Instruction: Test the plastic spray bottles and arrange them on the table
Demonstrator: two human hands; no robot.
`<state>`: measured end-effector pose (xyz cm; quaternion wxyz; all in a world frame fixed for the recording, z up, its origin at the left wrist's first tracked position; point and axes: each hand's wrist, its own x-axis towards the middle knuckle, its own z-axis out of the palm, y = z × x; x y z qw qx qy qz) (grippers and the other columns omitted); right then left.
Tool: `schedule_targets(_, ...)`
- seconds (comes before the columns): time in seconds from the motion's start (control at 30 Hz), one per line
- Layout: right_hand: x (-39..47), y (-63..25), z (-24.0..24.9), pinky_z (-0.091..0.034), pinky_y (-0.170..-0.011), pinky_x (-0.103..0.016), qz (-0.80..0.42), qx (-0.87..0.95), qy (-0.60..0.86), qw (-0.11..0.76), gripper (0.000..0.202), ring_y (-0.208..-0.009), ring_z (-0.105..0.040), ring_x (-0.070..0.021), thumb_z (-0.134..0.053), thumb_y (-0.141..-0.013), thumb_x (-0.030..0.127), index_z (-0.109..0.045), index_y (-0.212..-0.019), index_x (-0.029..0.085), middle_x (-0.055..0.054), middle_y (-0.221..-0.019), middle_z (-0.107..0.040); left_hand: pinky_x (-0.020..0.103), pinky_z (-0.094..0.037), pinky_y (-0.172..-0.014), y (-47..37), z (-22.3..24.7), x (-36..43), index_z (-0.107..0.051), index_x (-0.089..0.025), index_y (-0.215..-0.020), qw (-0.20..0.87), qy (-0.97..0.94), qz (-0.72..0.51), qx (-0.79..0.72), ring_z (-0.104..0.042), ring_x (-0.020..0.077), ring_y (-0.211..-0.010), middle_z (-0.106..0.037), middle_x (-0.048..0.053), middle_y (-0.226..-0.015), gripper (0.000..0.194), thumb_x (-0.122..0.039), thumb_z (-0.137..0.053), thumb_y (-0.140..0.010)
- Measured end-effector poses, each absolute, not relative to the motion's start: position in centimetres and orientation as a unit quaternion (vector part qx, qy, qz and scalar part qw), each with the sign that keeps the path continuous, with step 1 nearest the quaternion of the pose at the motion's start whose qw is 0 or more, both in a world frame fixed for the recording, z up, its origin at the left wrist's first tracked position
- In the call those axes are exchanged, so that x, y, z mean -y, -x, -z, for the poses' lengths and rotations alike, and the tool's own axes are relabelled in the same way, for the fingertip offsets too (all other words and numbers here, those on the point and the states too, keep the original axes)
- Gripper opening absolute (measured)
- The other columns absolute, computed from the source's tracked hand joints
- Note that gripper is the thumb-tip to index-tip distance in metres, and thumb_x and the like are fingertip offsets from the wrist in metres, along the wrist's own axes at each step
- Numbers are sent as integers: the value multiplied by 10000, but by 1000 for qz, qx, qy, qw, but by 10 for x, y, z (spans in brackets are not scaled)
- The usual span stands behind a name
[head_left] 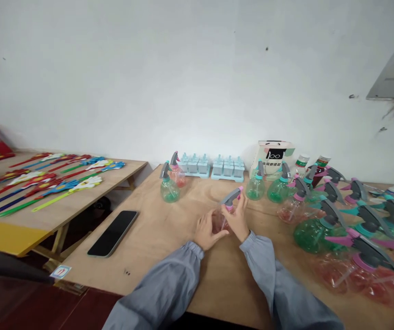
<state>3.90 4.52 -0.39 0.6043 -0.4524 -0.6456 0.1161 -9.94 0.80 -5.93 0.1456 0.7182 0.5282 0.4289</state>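
Note:
A pink spray bottle (219, 222) with a grey and pink spray head (232, 198) stands on the wooden table (162, 229) between my hands. My left hand (206, 231) is wrapped round the left side of its clear round body. The fingers of my right hand (237, 216) grip the spray head near its pink collar and nozzle. Part of the body is hidden behind my fingers. Farther back to the left stand a green spray bottle (170, 190) and a pink one (177, 176).
Many green and pink spray bottles (315, 233) crowd the right side. Light-blue moulds (227, 168) and a white box (271, 158) are by the wall. A black phone (113, 233) lies at the left. Colourful hand-shaped sticks (46, 185) cover another table (56, 215).

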Motion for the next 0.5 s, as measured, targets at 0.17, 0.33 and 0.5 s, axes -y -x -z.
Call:
schedule_targets(0.17, -37, -76, 8, -460, -995, -435, -320, 537, 417, 660, 664, -1157, -551, -248, -600, -760, 423, -396, -1364, 236, -118, -1293, -519, 493, -378, -1082, 140, 44, -21, -387, -174, -1322, 77, -641, -524, -556, -511, 298, -1255, -533, 161, -1299, 590, -566, -477, -891)
schedule_targets(0.33, -25, -113, 9, -562, -768, -410, -608, 402, 289, 621, 515, -935, -685, -277, -532, -716, 439, -570, -1191, 244, -87, -1104, -684, 497, -335, -1111, 191, 29, -33, -357, -73, -1366, -61, -524, -535, -660, -446, 342, -1300, -478, 215, -1339, 626, -473, -481, -902)
schedule_targets(0.5, -22, -126, 17, -573, -687, -401, -744, 378, 219, 506, 541, -843, -705, -268, -572, -702, 473, -599, -1186, 234, -98, -1089, -712, 536, -320, -1115, 213, 33, -41, -276, -100, -1457, -68, -428, -452, -779, -381, 384, -1369, -389, 245, -1471, 824, -474, -617, -807)
